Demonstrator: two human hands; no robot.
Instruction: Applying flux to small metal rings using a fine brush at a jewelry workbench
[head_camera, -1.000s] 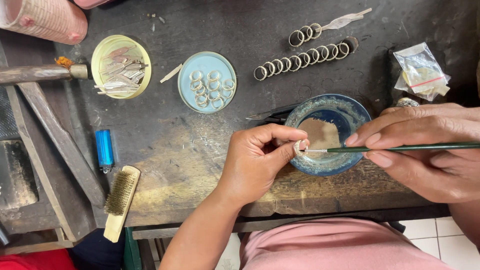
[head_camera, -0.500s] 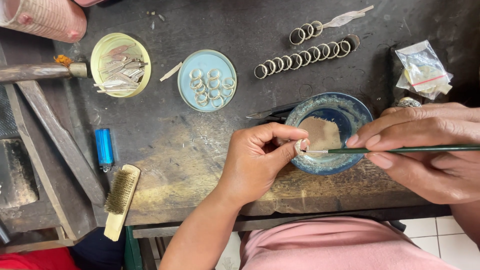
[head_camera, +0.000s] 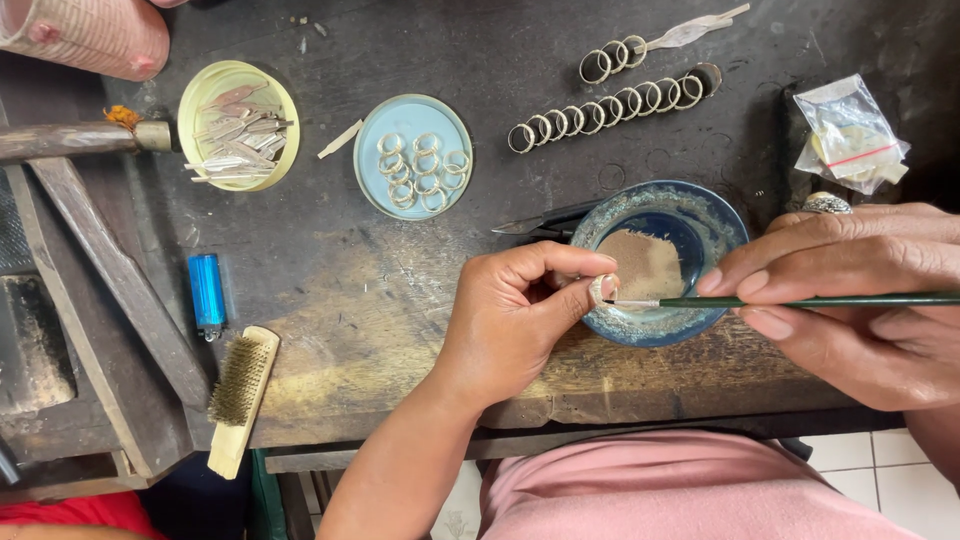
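Ring (head_camera: 603, 290) pinched in left hand (head_camera: 515, 315) mid-frame, thin brush (head_camera: 800, 301) gripped by right hand (head_camera: 860, 300), tip touched to ring, blue bowl (head_camera: 720, 215) underneath.

- Hands: two, left hand (head_camera: 510, 320) and right hand (head_camera: 860, 300).
- Brush (head_camera: 800, 301): one.
- Round dishes: three: yellow dish (head_camera: 200, 95) at 10 o'clock, light-blue dish (head_camera: 372, 150), dark-blue bowl (head_camera: 725, 215).
- Rings in light-blue dish: about nine.
- Ring row (head_camera: 610, 105) at 1 o'clock: about nine; short ring group (head_camera: 612, 58): three.
- Lighter (head_camera: 208, 293): one.
- Wire brush (head_camera: 240, 395): one.
- Plastic bag (head_camera: 850, 135): one.

Jeweller's workshop — scarred bench (head_camera: 400, 300) (ring blanks (head_camera: 610, 105), brush (head_camera: 240, 395)).
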